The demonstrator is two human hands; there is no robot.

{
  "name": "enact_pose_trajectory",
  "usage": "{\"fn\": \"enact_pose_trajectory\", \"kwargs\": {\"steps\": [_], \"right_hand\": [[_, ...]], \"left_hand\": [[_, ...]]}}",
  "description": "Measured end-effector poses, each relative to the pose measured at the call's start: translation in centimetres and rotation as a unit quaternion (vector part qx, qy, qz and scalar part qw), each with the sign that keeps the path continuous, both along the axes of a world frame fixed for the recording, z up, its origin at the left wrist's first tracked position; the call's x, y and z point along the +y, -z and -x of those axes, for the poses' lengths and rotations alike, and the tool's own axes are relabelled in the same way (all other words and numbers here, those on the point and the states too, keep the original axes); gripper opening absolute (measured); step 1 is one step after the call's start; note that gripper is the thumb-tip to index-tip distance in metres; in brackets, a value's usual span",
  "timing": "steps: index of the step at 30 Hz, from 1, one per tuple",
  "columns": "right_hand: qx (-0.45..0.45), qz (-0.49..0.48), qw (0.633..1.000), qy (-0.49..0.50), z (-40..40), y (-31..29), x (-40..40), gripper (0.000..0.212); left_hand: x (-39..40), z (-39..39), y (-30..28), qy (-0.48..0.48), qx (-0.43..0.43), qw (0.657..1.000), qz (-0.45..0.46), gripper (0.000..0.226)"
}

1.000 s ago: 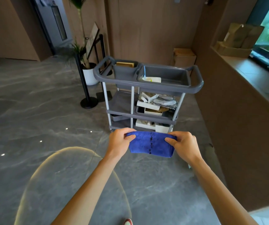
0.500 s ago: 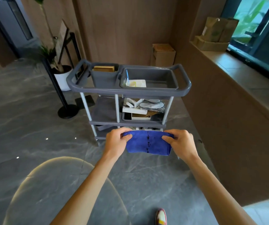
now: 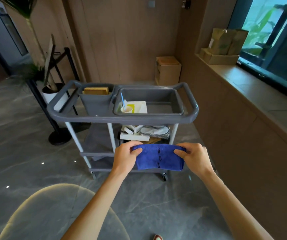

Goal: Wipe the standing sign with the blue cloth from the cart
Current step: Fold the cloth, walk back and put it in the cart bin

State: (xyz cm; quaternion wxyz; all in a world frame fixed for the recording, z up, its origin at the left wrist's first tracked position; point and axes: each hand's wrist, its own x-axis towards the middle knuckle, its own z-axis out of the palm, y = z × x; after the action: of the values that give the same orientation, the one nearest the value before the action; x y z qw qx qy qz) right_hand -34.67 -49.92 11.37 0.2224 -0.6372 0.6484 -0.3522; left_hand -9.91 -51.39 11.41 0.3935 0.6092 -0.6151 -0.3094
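I hold the folded blue cloth (image 3: 159,158) stretched between both hands in front of the grey cart (image 3: 122,118). My left hand (image 3: 124,156) pinches its left top corner and my right hand (image 3: 194,157) pinches the right one. The cloth has a dark stitched line down its middle. The standing sign (image 3: 50,57) leans on a black frame at the far left, behind the cart, seen edge-on.
The cart's top tray holds a cup with a blue straw (image 3: 126,108) and a paper; lower shelves carry white boxes. A black post with a round base (image 3: 59,138) and a potted plant (image 3: 51,92) stand left. A cardboard box (image 3: 168,70) sits by the wall; a ledge runs along the right.
The view has drawn closer to the cart and swung right, so the cart sits nearer the centre. Both hands keep the cloth stretched between them, raised slightly.
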Motion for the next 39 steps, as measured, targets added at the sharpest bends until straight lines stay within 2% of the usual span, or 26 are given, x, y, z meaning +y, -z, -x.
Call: {"fn": "enact_pose_trajectory", "kwargs": {"steps": [9,17,30,39], "right_hand": [[-0.021,0.001,1.0,0.0,6.3,-0.8,-9.3,0.013],[-0.046,0.015,0.999,0.001,9.0,0.5,-16.5,0.015],[-0.072,0.009,0.997,0.007,8.2,1.7,-33.7,0.015],[-0.089,-0.038,0.994,0.047,7.3,3.1,-42.8,0.017]], "left_hand": [[-9.8,6.2,-0.6,0.012,0.004,1.0,0.001,0.025],[-17.1,8.6,0.2,0.027,0.022,0.999,-0.008,0.023],[-35.3,8.0,2.1,0.057,0.075,0.995,-0.023,0.029],[-46.2,7.4,4.4,0.072,0.056,0.995,-0.037,0.021]]}}
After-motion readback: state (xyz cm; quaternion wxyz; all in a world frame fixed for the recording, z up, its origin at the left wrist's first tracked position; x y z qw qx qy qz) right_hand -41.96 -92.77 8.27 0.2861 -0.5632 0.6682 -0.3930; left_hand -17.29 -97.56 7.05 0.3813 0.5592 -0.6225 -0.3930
